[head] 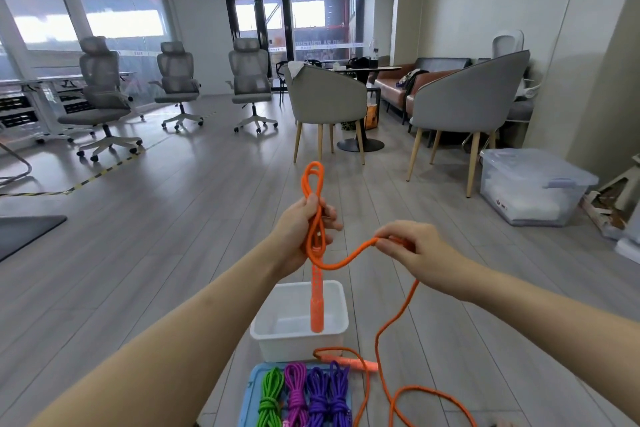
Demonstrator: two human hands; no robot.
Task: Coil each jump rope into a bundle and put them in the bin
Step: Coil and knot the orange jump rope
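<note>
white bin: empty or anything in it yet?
Looks empty. The white bin shows bare bottom; the orange rope's handle only hangs over it from the left hand. Behind the handle is hidden.

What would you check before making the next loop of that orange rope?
1. Left hand grips the loops of the orange rope: ok.
2. Right hand pinches the free strand: ok.
3. Slack trailing on the floor, free of knots: cannot tell, it runs out of view.
4. Second handle lies on the floor, not snagged: ok.
5. White bin has room: ok.
6. Coiling finished: not ok.
</note>
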